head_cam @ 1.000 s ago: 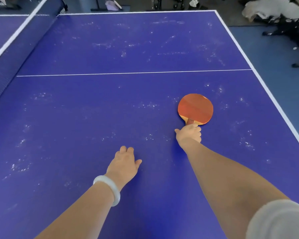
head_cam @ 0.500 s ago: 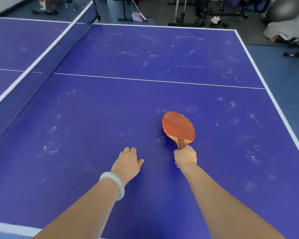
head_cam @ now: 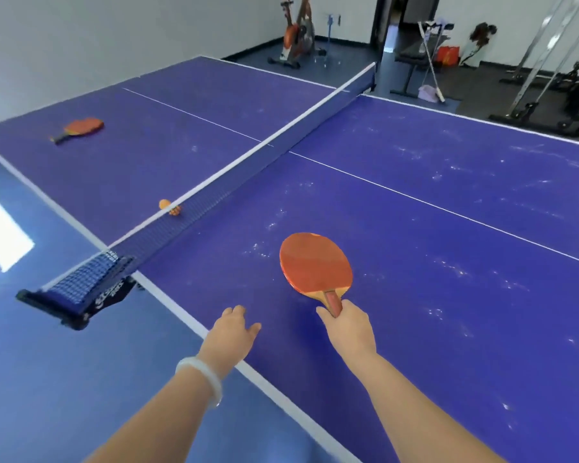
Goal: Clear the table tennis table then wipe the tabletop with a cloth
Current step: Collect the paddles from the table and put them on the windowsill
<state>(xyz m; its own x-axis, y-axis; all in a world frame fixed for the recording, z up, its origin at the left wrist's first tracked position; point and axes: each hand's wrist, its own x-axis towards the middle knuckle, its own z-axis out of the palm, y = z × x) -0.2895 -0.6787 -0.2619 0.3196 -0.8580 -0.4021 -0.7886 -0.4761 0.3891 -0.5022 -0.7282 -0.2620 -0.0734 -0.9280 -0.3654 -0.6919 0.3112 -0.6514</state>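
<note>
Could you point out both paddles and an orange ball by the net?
Held paddle (head_cam: 316, 264): head view, middle of red blade.
Far paddle (head_cam: 84, 126): head view, red blade.
Orange ball (head_cam: 165, 204): head view, its centre.

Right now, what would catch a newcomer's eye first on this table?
The red paddle stands out, held by its handle in the right hand over the near half of the blue table. Beyond the net a second paddle lies near the left edge, and orange balls sit against the net's far side. White smudges dot the near half.
</note>
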